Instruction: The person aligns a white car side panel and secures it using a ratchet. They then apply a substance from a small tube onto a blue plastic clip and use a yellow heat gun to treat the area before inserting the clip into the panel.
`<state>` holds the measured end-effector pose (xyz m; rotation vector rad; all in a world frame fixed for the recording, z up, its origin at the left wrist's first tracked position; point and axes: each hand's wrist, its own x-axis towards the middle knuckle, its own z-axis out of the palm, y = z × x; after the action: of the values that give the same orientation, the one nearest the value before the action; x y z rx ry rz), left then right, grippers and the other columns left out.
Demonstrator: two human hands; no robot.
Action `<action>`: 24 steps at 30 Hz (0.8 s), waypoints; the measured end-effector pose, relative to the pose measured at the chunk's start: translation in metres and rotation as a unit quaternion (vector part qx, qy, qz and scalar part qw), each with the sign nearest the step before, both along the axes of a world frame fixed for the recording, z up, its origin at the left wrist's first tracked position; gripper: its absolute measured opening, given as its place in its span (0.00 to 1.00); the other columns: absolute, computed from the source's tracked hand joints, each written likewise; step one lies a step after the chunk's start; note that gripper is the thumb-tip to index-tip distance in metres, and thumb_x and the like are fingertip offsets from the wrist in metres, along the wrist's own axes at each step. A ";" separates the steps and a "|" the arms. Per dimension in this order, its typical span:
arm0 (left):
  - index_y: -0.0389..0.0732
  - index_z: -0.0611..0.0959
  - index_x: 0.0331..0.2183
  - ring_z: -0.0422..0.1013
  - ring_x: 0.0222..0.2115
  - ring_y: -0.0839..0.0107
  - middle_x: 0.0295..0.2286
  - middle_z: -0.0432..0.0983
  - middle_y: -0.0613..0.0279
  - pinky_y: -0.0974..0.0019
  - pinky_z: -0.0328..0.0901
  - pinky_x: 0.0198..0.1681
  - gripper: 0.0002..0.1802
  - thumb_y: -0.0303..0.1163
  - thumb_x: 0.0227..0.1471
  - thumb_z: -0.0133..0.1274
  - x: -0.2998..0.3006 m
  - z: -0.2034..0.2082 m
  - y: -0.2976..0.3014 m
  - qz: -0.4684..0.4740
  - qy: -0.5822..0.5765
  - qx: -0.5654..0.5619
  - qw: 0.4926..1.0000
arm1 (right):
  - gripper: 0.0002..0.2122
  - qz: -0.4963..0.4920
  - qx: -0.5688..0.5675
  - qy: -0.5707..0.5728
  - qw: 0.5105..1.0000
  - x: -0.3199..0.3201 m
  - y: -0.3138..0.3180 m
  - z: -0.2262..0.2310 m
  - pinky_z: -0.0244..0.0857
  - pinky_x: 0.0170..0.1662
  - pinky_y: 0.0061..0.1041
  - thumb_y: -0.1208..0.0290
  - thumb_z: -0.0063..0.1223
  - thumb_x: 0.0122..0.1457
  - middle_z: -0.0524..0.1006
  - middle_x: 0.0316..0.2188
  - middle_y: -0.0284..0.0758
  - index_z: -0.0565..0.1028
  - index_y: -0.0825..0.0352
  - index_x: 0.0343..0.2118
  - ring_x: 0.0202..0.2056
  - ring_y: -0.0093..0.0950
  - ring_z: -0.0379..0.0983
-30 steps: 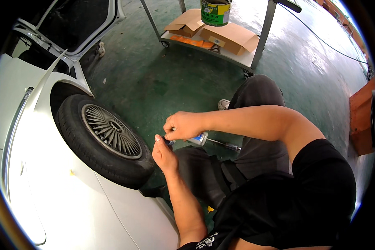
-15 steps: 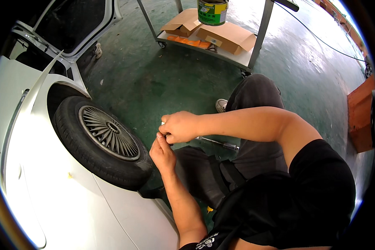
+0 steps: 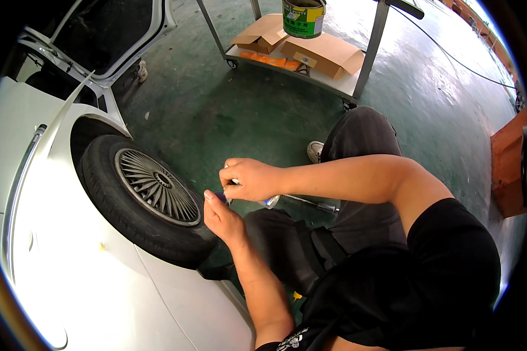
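Note:
My right hand (image 3: 253, 179) is closed around a small white thing (image 3: 235, 182), of which only a bit shows between the fingers. Just below it, my left hand (image 3: 223, 223) is closed with the thumb up, against a small dark blue piece (image 3: 221, 197) lying between the two hands. What kind of things these are is too hidden to tell. Under my right wrist a white and blue item (image 3: 270, 202) peeks out. Beside it a metal bar tool with a thick cylindrical end (image 3: 327, 207) lies near my bent leg.
At the left stands a white car (image 3: 158, 304), its wheel with a spoked cover (image 3: 161, 181) close to my hands and a door (image 3: 102, 35) open beyond. A metal cart (image 3: 366, 55) with cardboard boxes (image 3: 328, 54) and a green-yellow can (image 3: 303, 20) stands ahead. An orange-brown block (image 3: 506, 164) is at right.
My hands have moved slightly apart, the left one shifting leftward, so the dark blue piece now shows between them. The white and blue item has come into sight under my right wrist.

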<state>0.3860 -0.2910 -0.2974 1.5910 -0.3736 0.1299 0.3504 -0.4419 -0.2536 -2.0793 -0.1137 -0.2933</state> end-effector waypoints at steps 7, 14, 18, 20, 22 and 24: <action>0.35 0.78 0.32 0.60 0.27 0.81 0.25 0.66 0.72 0.72 0.55 0.30 0.22 0.41 0.73 0.41 0.008 -0.001 0.008 -0.100 -0.010 0.033 0.994 | 0.18 0.109 -0.132 0.111 0.979 0.003 -0.026 0.026 0.69 0.42 0.39 0.54 0.54 0.60 0.78 0.35 0.44 0.82 0.67 0.34 0.39 0.40 0.76; 0.34 0.82 0.38 0.66 0.30 0.78 0.31 0.71 0.67 0.73 0.62 0.35 0.14 0.35 0.69 0.49 0.008 0.002 0.013 -0.147 -0.061 0.107 0.981 | 0.19 0.114 -0.236 0.177 0.949 0.005 -0.028 0.027 0.71 0.44 0.42 0.54 0.52 0.61 0.79 0.39 0.45 0.83 0.67 0.38 0.41 0.43 0.78; 0.34 0.82 0.42 0.70 0.30 0.76 0.31 0.75 0.65 0.71 0.67 0.36 0.10 0.32 0.66 0.53 0.006 0.005 0.015 -0.162 -0.005 0.089 0.983 | 0.17 0.085 -0.253 0.101 0.958 -0.001 -0.029 0.017 0.72 0.45 0.43 0.57 0.49 0.62 0.79 0.42 0.44 0.83 0.67 0.36 0.41 0.45 0.78; 0.35 0.81 0.42 0.71 0.28 0.76 0.30 0.75 0.64 0.70 0.68 0.35 0.10 0.32 0.67 0.53 0.005 0.006 0.016 -0.171 0.048 0.043 0.983 | 0.16 0.065 -0.241 0.080 0.965 -0.001 -0.025 0.015 0.72 0.44 0.43 0.58 0.49 0.62 0.78 0.42 0.43 0.83 0.65 0.34 0.40 0.44 0.78; 0.35 0.79 0.41 0.72 0.27 0.75 0.29 0.76 0.63 0.69 0.69 0.34 0.09 0.32 0.67 0.53 0.001 0.011 0.015 -0.183 0.109 -0.017 0.977 | 0.15 0.042 -0.226 0.050 0.972 -0.002 -0.020 0.013 0.72 0.43 0.43 0.59 0.48 0.62 0.77 0.41 0.42 0.82 0.65 0.33 0.39 0.43 0.78; 0.37 0.77 0.39 0.72 0.27 0.75 0.29 0.76 0.63 0.68 0.70 0.33 0.07 0.31 0.67 0.52 0.003 0.002 0.011 -0.173 0.134 -0.129 0.967 | 0.14 0.019 -0.208 0.010 0.978 -0.004 -0.012 0.008 0.72 0.41 0.42 0.59 0.49 0.62 0.76 0.38 0.40 0.82 0.64 0.31 0.37 0.42 0.78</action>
<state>0.3886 -0.2805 -0.2949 1.2458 -0.3992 -0.2929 0.3466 -0.4540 -0.2460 -2.4912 -0.2175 -0.2398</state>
